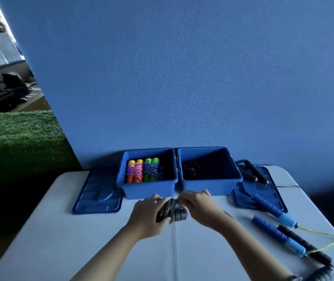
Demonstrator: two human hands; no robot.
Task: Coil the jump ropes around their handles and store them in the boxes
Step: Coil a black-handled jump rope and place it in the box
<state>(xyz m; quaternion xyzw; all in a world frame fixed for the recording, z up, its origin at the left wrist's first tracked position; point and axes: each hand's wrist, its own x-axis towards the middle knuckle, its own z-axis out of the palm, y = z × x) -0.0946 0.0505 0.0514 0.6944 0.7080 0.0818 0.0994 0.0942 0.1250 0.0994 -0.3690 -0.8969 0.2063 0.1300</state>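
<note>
**Hold the black bundle tight so the rope stays wound**

Your left hand [147, 214] wraps around the black handles [171, 211], just in front of the two boxes. Your right hand [197, 203] pinches the rope at the top of the bundle. Both grips are closed on it.

The handles look hard and light. The rope looks thin and springy, so it may pop loose if you let go. Keep your grip on the middle, right over the wraps.

The left box [147, 189] holds two wound ropes, orange [134, 171] and green [151, 170]. The right box [208, 187] has something dark in it, too dim to tell. To the right of the boxes lie blue handles [271, 209] and more black ones on the table [40, 240].
</note>
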